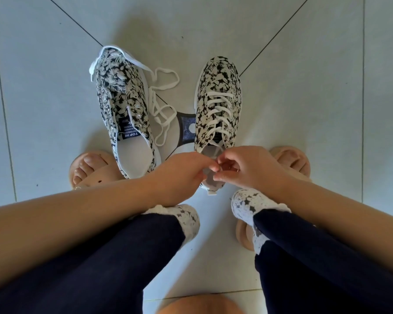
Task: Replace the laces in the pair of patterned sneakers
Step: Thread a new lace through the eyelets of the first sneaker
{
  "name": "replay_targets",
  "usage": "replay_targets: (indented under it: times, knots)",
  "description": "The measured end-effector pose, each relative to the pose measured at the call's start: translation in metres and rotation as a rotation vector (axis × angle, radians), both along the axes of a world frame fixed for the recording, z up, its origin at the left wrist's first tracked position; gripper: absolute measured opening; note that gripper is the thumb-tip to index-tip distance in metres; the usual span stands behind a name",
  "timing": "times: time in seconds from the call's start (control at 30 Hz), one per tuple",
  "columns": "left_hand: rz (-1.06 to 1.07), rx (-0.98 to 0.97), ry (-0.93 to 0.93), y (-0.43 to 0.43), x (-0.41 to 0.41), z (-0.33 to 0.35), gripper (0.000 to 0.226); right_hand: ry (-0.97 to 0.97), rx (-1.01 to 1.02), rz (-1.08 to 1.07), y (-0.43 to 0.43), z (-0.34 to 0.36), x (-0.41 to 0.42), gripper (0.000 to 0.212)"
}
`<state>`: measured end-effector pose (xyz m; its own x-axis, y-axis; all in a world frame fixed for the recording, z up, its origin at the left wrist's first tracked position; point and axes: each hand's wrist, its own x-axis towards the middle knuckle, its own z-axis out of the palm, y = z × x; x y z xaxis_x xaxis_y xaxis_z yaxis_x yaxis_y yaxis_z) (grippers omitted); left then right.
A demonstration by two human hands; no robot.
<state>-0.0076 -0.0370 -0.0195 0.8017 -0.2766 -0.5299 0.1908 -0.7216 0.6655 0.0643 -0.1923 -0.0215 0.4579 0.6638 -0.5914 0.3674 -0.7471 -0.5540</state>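
Observation:
Two black-and-white floral sneakers stand on the tiled floor. The left sneaker [123,105] has bare eyelets and no lace in it. A loose white lace [161,105] lies in loops on the floor between the shoes. The right sneaker [218,98] is laced with a white lace [219,107] up to its top eyelets. My left hand [179,173] and my right hand [243,168] meet over the heel opening of the right sneaker, fingertips pinching the lace ends, which are mostly hidden by the fingers.
My feet in tan slides [89,171] stand on either side of the sneakers, and my dark trouser legs [123,257] fill the lower frame. A dark floor inlay [186,130] sits between the shoes. Pale floor tiles [304,75] surround everything.

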Motion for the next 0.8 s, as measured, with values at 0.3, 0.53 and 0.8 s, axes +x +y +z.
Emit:
replay_targets:
  times: [0.3, 0.53, 0.8]
  knots:
    - [0.255, 0.124, 0.137, 0.023, 0.003, -0.016, 0.05, 0.039, 0.029, -0.354, -0.008, 0.009, 0.012, 0.004]
    - [0.285, 0.098, 0.197, 0.016, 0.005, -0.016, 0.032, 0.199, 0.094, -0.705, -0.014, 0.01, 0.015, 0.007]
    - [0.358, 0.065, -0.067, 0.009, 0.014, 0.005, 0.009, 0.162, 0.138, -0.369, -0.005, 0.017, 0.005, 0.01]
